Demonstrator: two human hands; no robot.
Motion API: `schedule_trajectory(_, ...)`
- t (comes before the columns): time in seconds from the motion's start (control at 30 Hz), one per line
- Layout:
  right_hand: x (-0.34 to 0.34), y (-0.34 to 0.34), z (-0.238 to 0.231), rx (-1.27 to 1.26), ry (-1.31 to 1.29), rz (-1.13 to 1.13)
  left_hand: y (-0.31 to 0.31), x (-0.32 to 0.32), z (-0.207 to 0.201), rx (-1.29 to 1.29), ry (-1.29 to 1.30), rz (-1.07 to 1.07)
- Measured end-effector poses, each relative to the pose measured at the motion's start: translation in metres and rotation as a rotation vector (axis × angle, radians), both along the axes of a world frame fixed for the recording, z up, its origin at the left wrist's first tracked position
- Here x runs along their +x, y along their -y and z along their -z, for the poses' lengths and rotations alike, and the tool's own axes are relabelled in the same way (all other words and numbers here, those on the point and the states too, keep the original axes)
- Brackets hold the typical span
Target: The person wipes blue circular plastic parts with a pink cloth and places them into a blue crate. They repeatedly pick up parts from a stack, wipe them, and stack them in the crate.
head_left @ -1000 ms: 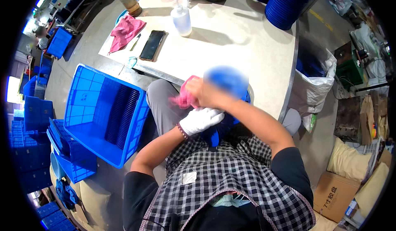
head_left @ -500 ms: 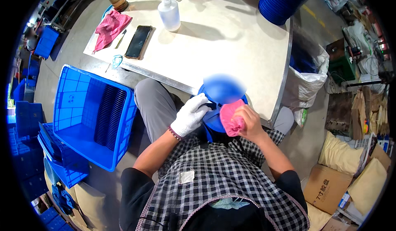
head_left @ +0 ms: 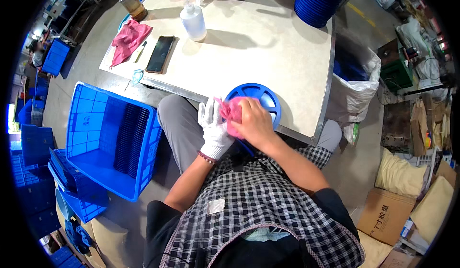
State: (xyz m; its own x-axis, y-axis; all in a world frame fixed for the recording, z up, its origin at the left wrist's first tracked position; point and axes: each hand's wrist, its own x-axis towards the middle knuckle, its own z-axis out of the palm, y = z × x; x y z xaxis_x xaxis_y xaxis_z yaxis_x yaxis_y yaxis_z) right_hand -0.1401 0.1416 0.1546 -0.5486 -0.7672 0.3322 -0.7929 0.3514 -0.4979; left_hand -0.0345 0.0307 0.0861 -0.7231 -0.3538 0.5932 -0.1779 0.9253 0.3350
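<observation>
The gloved left hand [head_left: 214, 126] gripped the blue reel [head_left: 256, 102] at the surface [head_left: 268, 47] edge; the bare right hand [head_left: 254, 122] pressed, apparently clutching, a pink cloth [head_left: 229, 112] onto it.

Just one head cam here, looking steeply down.

We're seeing it from above our own chest and forearms, close in on the table [head_left: 268, 62] edge straight ahead and the blue crate [head_left: 103, 138] at our left. It's a wide fisheye, so straight edges bow near the dark rim. No second view to overlap.
</observation>
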Motion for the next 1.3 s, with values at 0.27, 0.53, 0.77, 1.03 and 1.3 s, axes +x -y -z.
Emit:
schedule_trajectory(0.27, -0.041, -0.146, -0.002, 0.145, -0.062, 0.453, 0.016, 0.0, -0.043, 0.051, -0.023, 0.256)
schedule_trajectory(0.53, -0.097, -0.187, 0.019, -0.608, 0.603, 0.64, 0.054, 0.011, -0.152, 1.144, -0.116, 0.395)
schedule_trajectory(0.77, -0.081, -0.198, 0.044, -0.641, 0.683, 0.55, 0.074, -0.067, -0.098, 0.795, 0.543, 0.151)
schedule_trajectory(1.03, -0.089, -0.175, 0.04, -0.754, 0.688, 0.441, 0.099, -0.059, -0.06, 1.319, 0.328, -0.083)
schedule_trajectory(1.3, -0.084, -0.132, 0.044, -0.678, 0.742, 0.401, 0.17, 0.088, -0.173, 0.35, 0.228, 0.063)
